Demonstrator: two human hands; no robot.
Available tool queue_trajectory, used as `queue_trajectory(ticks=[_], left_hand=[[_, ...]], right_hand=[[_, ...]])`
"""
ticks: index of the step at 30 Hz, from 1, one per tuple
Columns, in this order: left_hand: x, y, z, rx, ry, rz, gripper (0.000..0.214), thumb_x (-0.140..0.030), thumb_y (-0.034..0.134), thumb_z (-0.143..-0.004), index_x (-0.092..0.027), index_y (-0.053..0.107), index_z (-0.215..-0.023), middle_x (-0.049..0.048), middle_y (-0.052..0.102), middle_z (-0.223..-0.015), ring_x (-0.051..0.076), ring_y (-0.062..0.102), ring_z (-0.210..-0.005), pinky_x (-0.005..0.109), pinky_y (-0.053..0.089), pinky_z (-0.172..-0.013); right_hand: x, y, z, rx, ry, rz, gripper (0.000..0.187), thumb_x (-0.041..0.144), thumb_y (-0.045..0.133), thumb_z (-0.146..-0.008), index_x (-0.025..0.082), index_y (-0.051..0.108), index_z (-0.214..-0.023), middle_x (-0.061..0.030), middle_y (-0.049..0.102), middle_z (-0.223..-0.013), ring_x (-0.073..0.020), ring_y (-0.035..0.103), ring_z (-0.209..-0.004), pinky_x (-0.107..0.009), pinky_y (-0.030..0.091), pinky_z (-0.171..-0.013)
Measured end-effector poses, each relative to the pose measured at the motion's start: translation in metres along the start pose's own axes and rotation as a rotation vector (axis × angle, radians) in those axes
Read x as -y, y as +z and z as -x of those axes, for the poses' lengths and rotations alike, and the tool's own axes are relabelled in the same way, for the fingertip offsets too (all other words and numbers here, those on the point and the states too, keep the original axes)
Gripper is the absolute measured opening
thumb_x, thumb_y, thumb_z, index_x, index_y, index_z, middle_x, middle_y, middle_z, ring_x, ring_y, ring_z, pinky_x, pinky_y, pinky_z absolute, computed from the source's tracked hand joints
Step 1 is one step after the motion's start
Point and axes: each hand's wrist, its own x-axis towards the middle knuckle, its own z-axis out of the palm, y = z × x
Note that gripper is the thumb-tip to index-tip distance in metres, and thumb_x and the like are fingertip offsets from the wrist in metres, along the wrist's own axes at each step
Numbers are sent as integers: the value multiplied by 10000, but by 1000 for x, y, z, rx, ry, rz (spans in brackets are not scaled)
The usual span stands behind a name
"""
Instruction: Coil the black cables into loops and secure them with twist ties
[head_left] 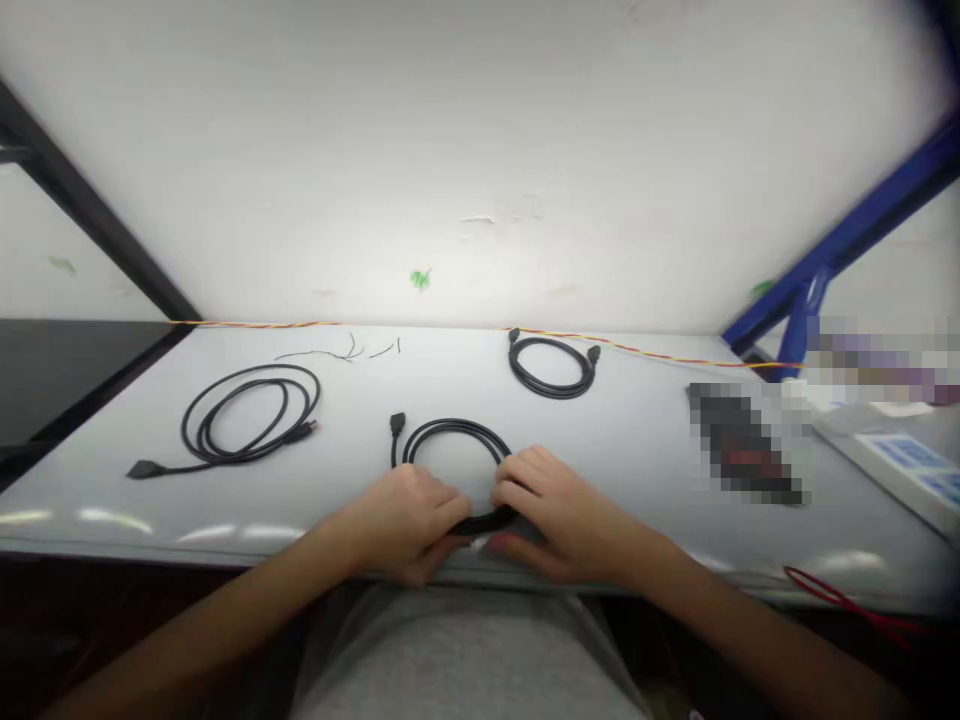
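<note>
You've got the black cable coil point(450, 428) sitting at the near edge of the table point(637, 450), dead centre. Your left hand point(409, 520) and right hand point(555, 510) are both closed on its near side, fingers curled over the loops. Its plug point(397, 422) pokes out on the far left. Looks to me like the bundling stage. Any move from here needs the loops pinched flat together, or they'll likely spring apart. The loose coil point(247, 415) on the left and the small coil point(553, 368) further back lie well apart.
</note>
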Motion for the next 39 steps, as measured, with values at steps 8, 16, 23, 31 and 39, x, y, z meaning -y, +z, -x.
queue_trajectory(ticks=[8,16,23,31,39], left_hand=[[5,4,-4,-206,61,170,252,-330,462,-932,-223,547,-720,11,521,-594,166,476,-541,326,343,-524],[3,5,-13,-228,138,338,450,-281,361,-989,-230,324,-544,-16,383,-456,144,333,-436,344,260,-496],[3,2,-14,-271,121,538,415,-226,441,-949,-224,252,-579,-51,269,-459,125,243,-424,342,206,-499],[21,-7,-3,-122,-134,596,168,-186,524,-880,-212,554,-717,-7,540,-629,149,516,-598,292,455,-639],[47,-18,-39,89,-211,285,1245,-742,807,-696,-270,193,-1670,187,91,-1747,499,39,-1591,718,64,-1238]], right_hand=[[5,25,-11,44,-114,-8,322,274,386,-1074,189,591,-842,-54,590,-817,-204,478,-778,-363,422,-765],[2,33,-10,-99,-215,-155,529,420,374,-1074,227,474,-592,26,424,-530,-140,351,-515,-323,239,-536],[0,24,-11,-146,-248,-227,516,430,418,-1073,216,456,-605,40,395,-560,-123,334,-520,-310,239,-525],[3,10,-1,87,-119,1,255,296,460,-1086,165,677,-1055,-69,584,-920,-208,501,-858,-342,425,-800],[-21,8,-35,113,-76,-94,253,257,489,-1065,180,721,-1129,-107,620,-1066,-232,542,-971,-403,485,-917]])
